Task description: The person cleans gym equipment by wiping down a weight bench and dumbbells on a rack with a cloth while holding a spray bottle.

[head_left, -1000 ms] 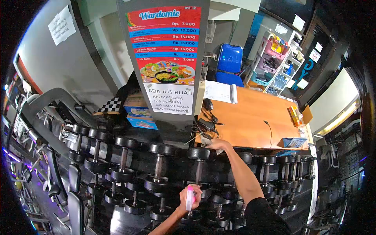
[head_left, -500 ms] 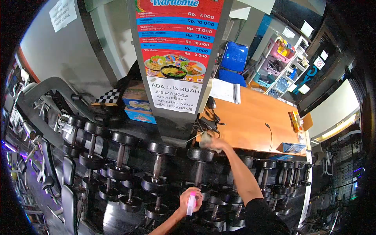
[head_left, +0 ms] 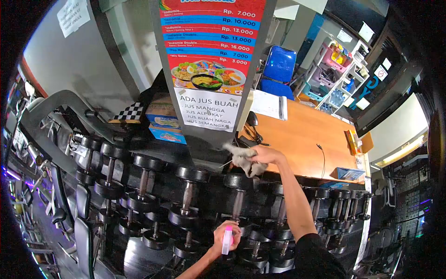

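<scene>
My left hand (head_left: 220, 238) is wrapped round a spray bottle with a pink and white head (head_left: 227, 239); its body is hidden beneath the hand. A crumpled greyish cloth (head_left: 242, 159) hangs from the closed fingers of my right hand (head_left: 267, 155). That hand is over the far end of a black dumbbell (head_left: 237, 183), near the desk's left edge. The cloth appears just above the dumbbell's head; whether they touch I cannot tell. Another dumbbell (head_left: 187, 197) lies to the left, in the same racked row.
Dumbbells fill the rack on both sides. Behind it stand a pillar with a menu poster (head_left: 204, 46) and an orange-brown desk (head_left: 297, 139) with cables (head_left: 252, 132) near its left edge. Boxes (head_left: 166, 122) sit left of the pillar. Gym machines (head_left: 60, 116) stand further left.
My right hand has lifted slightly up and away from the dumbbell's head, and the cloth now swings out to the left. My left hand keeps its hold on the spray bottle.
</scene>
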{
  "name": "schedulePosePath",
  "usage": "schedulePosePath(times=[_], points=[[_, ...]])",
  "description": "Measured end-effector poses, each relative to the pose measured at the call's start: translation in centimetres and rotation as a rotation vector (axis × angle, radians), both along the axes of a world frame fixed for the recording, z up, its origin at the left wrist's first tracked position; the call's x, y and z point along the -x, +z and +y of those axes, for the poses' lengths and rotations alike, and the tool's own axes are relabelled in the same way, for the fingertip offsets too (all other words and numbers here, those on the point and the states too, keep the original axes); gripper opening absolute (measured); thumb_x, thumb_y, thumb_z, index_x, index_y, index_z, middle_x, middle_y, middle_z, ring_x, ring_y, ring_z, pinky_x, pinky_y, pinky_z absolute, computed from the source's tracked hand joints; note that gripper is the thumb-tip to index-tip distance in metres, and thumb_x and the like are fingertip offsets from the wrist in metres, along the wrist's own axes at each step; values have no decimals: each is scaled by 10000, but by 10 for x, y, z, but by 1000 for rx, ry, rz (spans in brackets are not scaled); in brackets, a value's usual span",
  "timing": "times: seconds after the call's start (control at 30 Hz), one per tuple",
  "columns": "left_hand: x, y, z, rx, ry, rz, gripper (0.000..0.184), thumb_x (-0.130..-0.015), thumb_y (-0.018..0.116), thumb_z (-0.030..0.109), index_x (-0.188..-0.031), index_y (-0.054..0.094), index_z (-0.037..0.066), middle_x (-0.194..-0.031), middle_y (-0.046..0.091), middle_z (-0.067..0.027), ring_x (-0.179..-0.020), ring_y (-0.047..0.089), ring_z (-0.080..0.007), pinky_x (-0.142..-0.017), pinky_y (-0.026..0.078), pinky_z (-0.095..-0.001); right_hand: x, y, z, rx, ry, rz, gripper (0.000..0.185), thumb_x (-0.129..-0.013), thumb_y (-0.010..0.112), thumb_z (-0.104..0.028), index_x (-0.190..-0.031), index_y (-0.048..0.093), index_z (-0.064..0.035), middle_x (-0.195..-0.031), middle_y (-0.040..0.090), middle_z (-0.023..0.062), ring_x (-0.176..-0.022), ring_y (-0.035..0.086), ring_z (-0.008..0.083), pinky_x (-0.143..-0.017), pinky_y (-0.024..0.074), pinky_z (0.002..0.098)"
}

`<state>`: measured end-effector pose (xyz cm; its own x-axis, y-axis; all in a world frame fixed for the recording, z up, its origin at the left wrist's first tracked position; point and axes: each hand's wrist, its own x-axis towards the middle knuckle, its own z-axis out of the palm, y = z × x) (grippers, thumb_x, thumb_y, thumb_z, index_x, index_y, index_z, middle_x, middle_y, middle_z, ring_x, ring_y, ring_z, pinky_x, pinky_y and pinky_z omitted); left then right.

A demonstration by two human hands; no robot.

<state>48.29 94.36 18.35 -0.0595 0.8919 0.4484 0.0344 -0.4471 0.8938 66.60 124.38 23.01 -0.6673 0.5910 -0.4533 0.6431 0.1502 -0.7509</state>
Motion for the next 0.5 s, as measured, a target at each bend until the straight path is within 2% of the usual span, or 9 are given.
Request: schedulePosePath(times=[0.03,0.07,0.1,0.17,0.2,0.27,0.3,0.37,0.5], points=[[0,1,-1,-2,-3,2,50,-721,631,74,-683,612,47,-732,656,-65,-776,652,-249,-719,521,-341,2,-14,1,31,-217,184,330,-800,665,-250,-1079,645,-75,-869,682,71,-754,591,145,-709,484,323],[0,2,-1,6,0,-11,33,-681,636,29,-683,608,47,-731,645,-68,-782,651,-262,-729,529,-348,6,-53,7,-7,-294,117,379,-815,656,-263,-1140,613,-72,-924,680,82,-803,608,165,-758,489,339],[0,3,-1,13,6,-25,83,-641,640,-16,-682,603,46,-731,635,-72,-789,649,-275,-739,537,-355,11,-87,9,-147,-264,13,391,-808,655,-272,-1138,616,-66,-949,682,112,-835,629,201,-773,494,357],[1,5,0,9,-6,-18,95,-638,647,-16,-690,601,48,-732,634,-72,-782,649,-272,-735,537,-355,15,-184,15,-347,120,-16,329,-858,630,-242,-1113,612,-35,-986,675,151,-888,626,250,-763,486,370],[2,5,0,13,-22,-10,108,-634,654,-16,-698,598,51,-733,634,-73,-775,648,-270,-732,537,-355,23,-170,13,-351,127,-14,329,-858,630,-242,-1113,612,-35,-986,675,151,-888,626,250,-763,486,370],[3,4,1,27,1,26,125,-630,661,-17,-708,594,56,-732,632,-73,-772,649,-268,-728,538,-356,47,-110,0,-164,79,-417,361,-732,626,-224,-1061,657,-78,-932,680,178,-835,648,288,-732,503,389],[3,4,-1,49,12,58,142,-627,669,-17,-717,591,61,-731,631,-73,-770,650,-266,-724,539,-356,54,-89,-2,-166,86,-417,361,-732,626,-224,-1061,657,-78,-932,680,178,-835,648,288,-732,503,389],[3,4,-1,37,40,93,157,-629,676,-13,-728,586,70,-729,627,-72,-771,651,-265,-718,539,-357,64,-47,-1,-191,245,-602,357,-700,609,-188,-1044,668,-114,-927,675,187,-844,647,309,-706,501,412],[1,-5,-4,28,4,-2,148,-650,679,-5,-746,590,61,-721,621,-80,-770,652,-267,-711,536,-350,56,-1,0,-257,374,-441,378,-714,547,-94,-1073,663,-124,-935,673,185,-861,654,277,-697,501,405]])
